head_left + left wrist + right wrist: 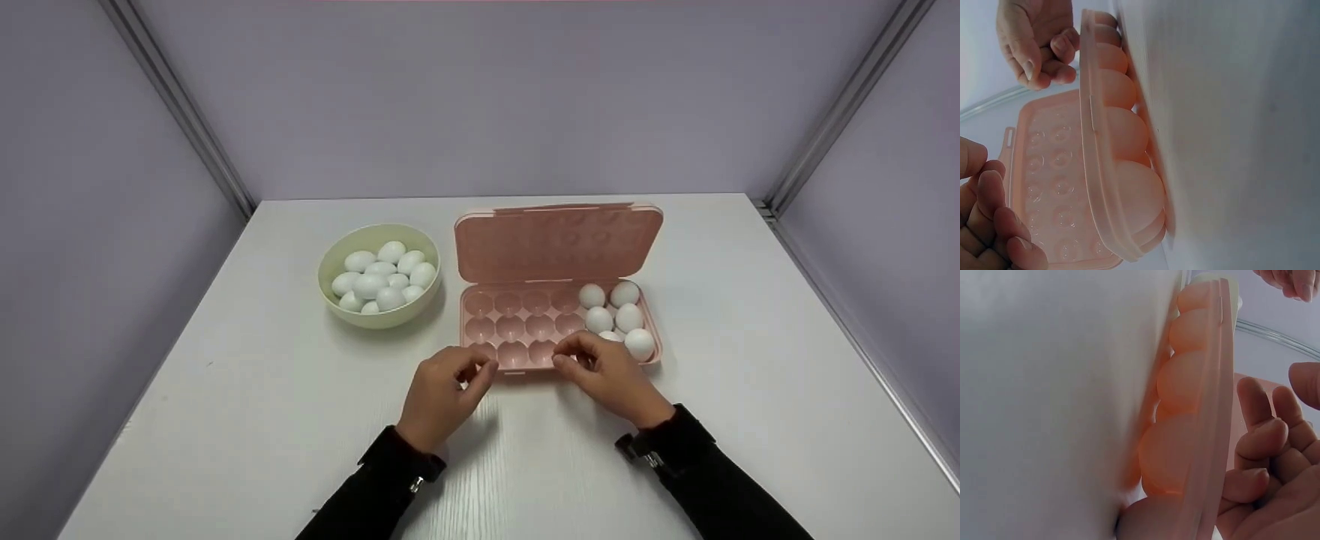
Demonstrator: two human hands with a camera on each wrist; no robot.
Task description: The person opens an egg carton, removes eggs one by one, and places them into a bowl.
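Observation:
A pink egg box (525, 367) stands with its lid (555, 244) raised at the back. White eggs (628, 318) fill the two columns of cups at its right end; the other cups show bare pink hollows. At the box's front left corner is my left hand (446, 390), its fingers loosely bent with nothing between them. My right hand (611, 379) hovers over the front edge further right, partly hiding one egg. Its fingers are also loosely curled and hold nothing, as the right wrist view shows of the same hand (1275, 467).
A pale green bowl (382, 320) heaped with white eggs (371, 286) sits left of the egg box. Light walls (480, 97) enclose the white table (240, 390) at the back and sides.

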